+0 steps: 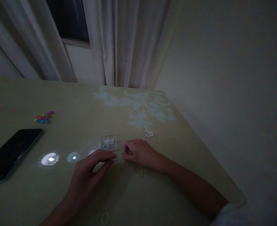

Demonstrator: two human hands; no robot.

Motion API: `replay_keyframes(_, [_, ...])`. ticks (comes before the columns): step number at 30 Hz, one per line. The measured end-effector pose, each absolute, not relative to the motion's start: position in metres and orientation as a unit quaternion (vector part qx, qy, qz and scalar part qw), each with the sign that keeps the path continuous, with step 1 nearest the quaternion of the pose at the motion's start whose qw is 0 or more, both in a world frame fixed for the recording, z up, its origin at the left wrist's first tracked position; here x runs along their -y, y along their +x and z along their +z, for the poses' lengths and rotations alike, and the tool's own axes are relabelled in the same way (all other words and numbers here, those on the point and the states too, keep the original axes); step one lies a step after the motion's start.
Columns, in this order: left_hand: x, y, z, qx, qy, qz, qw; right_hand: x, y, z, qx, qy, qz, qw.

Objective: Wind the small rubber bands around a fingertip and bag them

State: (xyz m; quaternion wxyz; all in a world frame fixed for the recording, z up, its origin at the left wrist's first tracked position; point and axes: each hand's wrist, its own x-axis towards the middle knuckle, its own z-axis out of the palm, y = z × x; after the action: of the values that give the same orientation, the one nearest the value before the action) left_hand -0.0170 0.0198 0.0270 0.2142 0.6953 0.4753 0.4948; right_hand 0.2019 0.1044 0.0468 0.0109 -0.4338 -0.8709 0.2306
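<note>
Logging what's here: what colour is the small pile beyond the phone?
The small pile is multicoloured: purple, orange, green, blue; head view.

Dimly lit pale curtains [133, 40] flank a dark window [69, 18], plain wall [225, 78] at right, glossy table [74, 100] below with white floral pattern [142, 102] and bright light reflections [50, 159].

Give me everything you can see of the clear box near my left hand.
The clear box is small, roughly square and see-through, apparently hard plastic. Through it show a pale rectangular piece and, at its near left corner, a round teal piece. It lies flat on the table, just beyond the fingertips of the left hand; whether they touch is unclear. The dim picture doesn't show whether it has a lid.
</note>
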Motion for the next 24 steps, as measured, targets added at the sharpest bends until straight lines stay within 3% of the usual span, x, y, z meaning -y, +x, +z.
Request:
replay_keyframes(3, [-0.019,-0.017,0.028,-0.493,0.689,0.483,0.220,-0.107,0.208,0.052,0.860,-0.423,0.282,0.054])
replay_keyframes(8, [-0.020,-0.016,0.029,-0.486,0.686,0.490,0.232,-0.108,0.212,0.061,0.759,-0.363,0.522,0.137])
replay_keyframes(14, [-0.019,-0.015,0.027,-0.457,0.710,0.484,0.231,-0.100,0.204,0.057,0.687,-0.334,0.633,0.122])
replay_keyframes(20, [-0.020,-0.015,0.029,-0.430,0.734,0.488,0.196,-0.108,0.209,0.061,0.683,-0.305,0.651,0.129])
replay_keyframes(24, [-0.018,-0.015,0.031,-0.477,0.697,0.489,0.217,-0.128,0.230,0.075,0.780,-0.396,0.447,0.187])
